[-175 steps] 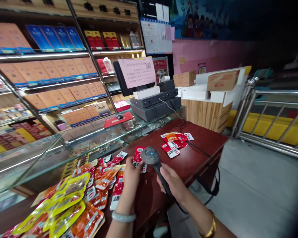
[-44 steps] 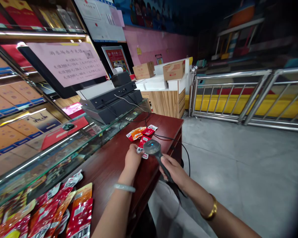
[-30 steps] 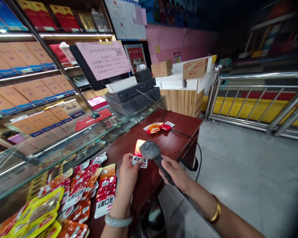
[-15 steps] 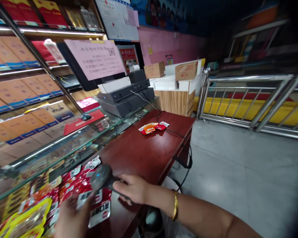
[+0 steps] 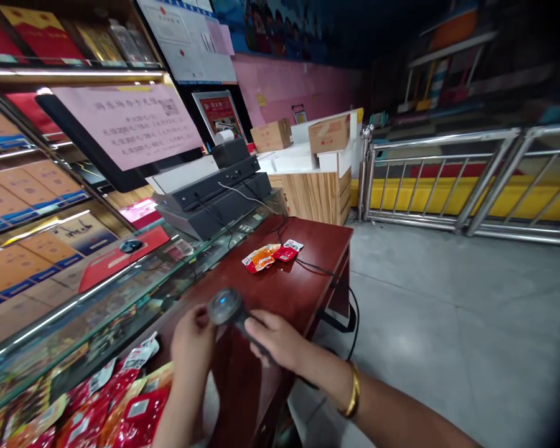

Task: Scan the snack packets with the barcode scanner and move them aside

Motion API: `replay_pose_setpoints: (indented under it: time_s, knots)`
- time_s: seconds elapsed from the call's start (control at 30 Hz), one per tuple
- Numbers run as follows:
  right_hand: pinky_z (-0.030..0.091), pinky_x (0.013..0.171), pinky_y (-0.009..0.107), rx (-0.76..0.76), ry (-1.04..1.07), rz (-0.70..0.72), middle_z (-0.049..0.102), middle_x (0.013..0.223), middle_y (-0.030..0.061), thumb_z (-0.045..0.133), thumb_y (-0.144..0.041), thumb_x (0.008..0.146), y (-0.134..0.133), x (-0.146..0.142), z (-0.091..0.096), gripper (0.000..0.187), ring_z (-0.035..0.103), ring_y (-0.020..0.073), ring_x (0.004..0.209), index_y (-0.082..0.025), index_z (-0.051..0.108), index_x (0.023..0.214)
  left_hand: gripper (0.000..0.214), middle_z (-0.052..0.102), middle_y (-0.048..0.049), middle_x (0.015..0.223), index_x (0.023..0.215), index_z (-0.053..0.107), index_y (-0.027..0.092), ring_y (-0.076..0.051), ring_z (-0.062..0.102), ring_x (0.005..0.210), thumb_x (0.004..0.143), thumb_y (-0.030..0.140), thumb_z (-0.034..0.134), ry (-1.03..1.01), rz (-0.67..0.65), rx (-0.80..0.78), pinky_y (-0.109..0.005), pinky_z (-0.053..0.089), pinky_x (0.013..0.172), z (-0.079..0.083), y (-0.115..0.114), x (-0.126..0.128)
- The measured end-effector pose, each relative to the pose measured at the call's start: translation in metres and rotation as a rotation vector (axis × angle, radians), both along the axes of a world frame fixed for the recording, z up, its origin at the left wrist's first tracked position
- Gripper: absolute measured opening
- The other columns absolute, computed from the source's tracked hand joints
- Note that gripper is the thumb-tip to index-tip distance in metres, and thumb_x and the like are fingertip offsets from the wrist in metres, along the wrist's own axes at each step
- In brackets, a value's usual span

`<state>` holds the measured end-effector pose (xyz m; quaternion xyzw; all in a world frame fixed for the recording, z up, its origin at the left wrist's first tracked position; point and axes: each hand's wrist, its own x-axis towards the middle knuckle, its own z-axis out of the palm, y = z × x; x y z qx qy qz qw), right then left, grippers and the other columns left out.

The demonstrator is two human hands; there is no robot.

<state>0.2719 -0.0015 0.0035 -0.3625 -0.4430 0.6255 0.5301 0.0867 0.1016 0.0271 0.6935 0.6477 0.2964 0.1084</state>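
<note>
My right hand [image 5: 275,339] is closed round the handle of a dark handheld barcode scanner [image 5: 226,306], whose round head glows with a small blue light. The scanner is held over the red-brown desk [image 5: 242,367]. Close beside the scanner head is my left hand [image 5: 193,336], its fingers curled in; what they hold, if anything, is hidden and blurred. Below and left of that hand lies a pile of red and orange snack packets [image 5: 107,404]. Farther up the desk, two small packets [image 5: 273,254], one orange and one red, lie side by side.
A glass display counter [image 5: 135,280] runs along the desk's left side, carrying a cash register [image 5: 214,193], a monitor with a pink sign [image 5: 135,127] and a mouse [image 5: 130,246]. Black cables [image 5: 354,317] hang off the right edge. Metal railings [image 5: 438,180] stand beyond the grey floor.
My left hand has moved up and right, away from the packet pile to the scanner head. The scanner has shifted right with my right hand. The view has turned slightly right.
</note>
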Motion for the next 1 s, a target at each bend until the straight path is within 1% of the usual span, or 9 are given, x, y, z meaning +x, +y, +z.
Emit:
replay_pose_setpoints:
  time_s: [0.07, 0.1, 0.2, 0.27, 0.37, 0.53, 0.67, 0.83, 1.0]
  knots:
    - [0.034, 0.040, 0.019, -0.027, 0.011, -0.122, 0.049, 0.053, -0.0108, 0.053, -0.074, 0.087, 0.007, 0.025, 0.001, 0.057, 0.040, 0.0065, 0.039, -0.019, 0.058, 0.103, 0.036, 0.076, -0.0100, 0.102, 0.107, 0.069, 0.019, -0.026, 0.070, 0.091, 0.077, 0.033, 0.056, -0.021, -0.117, -0.071, -0.031, 0.050, 0.075, 0.000, 0.022, 0.048]
    - [0.035, 0.041, 0.019, -0.031, 0.021, -0.172, 0.048, 0.052, -0.0110, 0.053, -0.074, 0.087, 0.010, 0.036, 0.001, 0.058, 0.040, 0.0071, 0.039, -0.019, 0.057, 0.104, 0.034, 0.076, -0.0113, 0.105, 0.108, 0.070, 0.019, -0.025, 0.070, 0.095, 0.079, 0.031, 0.055, -0.005, -0.133, -0.090, -0.031, 0.050, 0.078, 0.000, 0.032, 0.069]
    - [0.036, 0.041, 0.021, -0.042, 0.034, -0.280, 0.048, 0.052, -0.0108, 0.054, -0.075, 0.085, 0.018, 0.061, 0.002, 0.060, 0.041, 0.0082, 0.039, -0.019, 0.057, 0.105, 0.035, 0.072, -0.0186, 0.113, 0.111, 0.070, 0.014, -0.030, 0.067, 0.110, 0.087, 0.029, 0.050, 0.188, -0.091, -0.115, -0.036, 0.049, 0.089, 0.001, 0.055, 0.121]
    - [0.035, 0.041, 0.021, -0.056, 0.035, -0.328, 0.049, 0.051, -0.0108, 0.054, -0.075, 0.084, 0.022, 0.070, 0.002, 0.061, 0.041, 0.0083, 0.038, -0.018, 0.057, 0.104, 0.039, 0.068, -0.0255, 0.118, 0.114, 0.068, 0.008, -0.036, 0.063, 0.117, 0.091, 0.029, 0.046, 0.286, -0.033, -0.137, -0.042, 0.048, 0.093, 0.000, 0.066, 0.143]
    - [0.035, 0.041, 0.021, -0.074, 0.042, -0.349, 0.049, 0.051, -0.0110, 0.054, -0.076, 0.083, 0.026, 0.075, 0.001, 0.061, 0.040, 0.0085, 0.037, -0.019, 0.056, 0.104, 0.042, 0.063, -0.0317, 0.123, 0.116, 0.066, 0.003, -0.042, 0.059, 0.122, 0.092, 0.029, 0.044, 0.312, 0.015, -0.149, -0.048, 0.047, 0.094, -0.003, 0.079, 0.157]
    - [0.034, 0.041, 0.021, -0.068, 0.031, -0.329, 0.049, 0.051, -0.0107, 0.054, -0.076, 0.083, 0.030, 0.075, -0.003, 0.061, 0.041, 0.0085, 0.037, -0.018, 0.056, 0.105, 0.037, 0.067, -0.0299, 0.119, 0.109, 0.067, 0.007, -0.039, 0.064, 0.116, 0.090, 0.034, 0.051, 0.284, 0.001, -0.188, -0.043, 0.048, 0.089, -0.014, 0.090, 0.150]
    - [0.035, 0.041, 0.021, -0.083, 0.017, -0.341, 0.049, 0.051, -0.0107, 0.056, -0.075, 0.081, 0.030, 0.074, 0.001, 0.063, 0.042, 0.0086, 0.038, -0.018, 0.058, 0.107, 0.025, 0.074, -0.0194, 0.103, 0.099, 0.066, 0.015, -0.030, 0.071, 0.097, 0.086, 0.035, 0.059, 0.195, -0.068, -0.201, -0.033, 0.047, 0.076, -0.022, 0.087, 0.138]
    - [0.034, 0.039, 0.020, -0.113, 0.001, -0.335, 0.049, 0.048, -0.0111, 0.055, -0.077, 0.080, 0.024, 0.065, 0.006, 0.065, 0.041, 0.0087, 0.036, -0.018, 0.058, 0.109, 0.011, 0.071, -0.0040, 0.081, 0.089, 0.059, 0.019, -0.017, 0.067, 0.073, 0.083, 0.027, 0.063, 0.031, -0.133, -0.167, -0.024, 0.043, 0.065, -0.025, 0.065, 0.115]
    - [0.032, 0.038, 0.020, -0.047, 0.010, -0.276, 0.049, 0.048, -0.0107, 0.055, -0.077, 0.080, 0.016, 0.041, 0.010, 0.060, 0.041, 0.0084, 0.036, -0.020, 0.057, 0.099, 0.016, 0.060, 0.0031, 0.069, 0.083, 0.052, 0.022, -0.014, 0.059, 0.063, 0.079, 0.034, 0.063, -0.314, -0.160, -0.051, -0.024, 0.041, 0.062, -0.024, 0.030, 0.065]
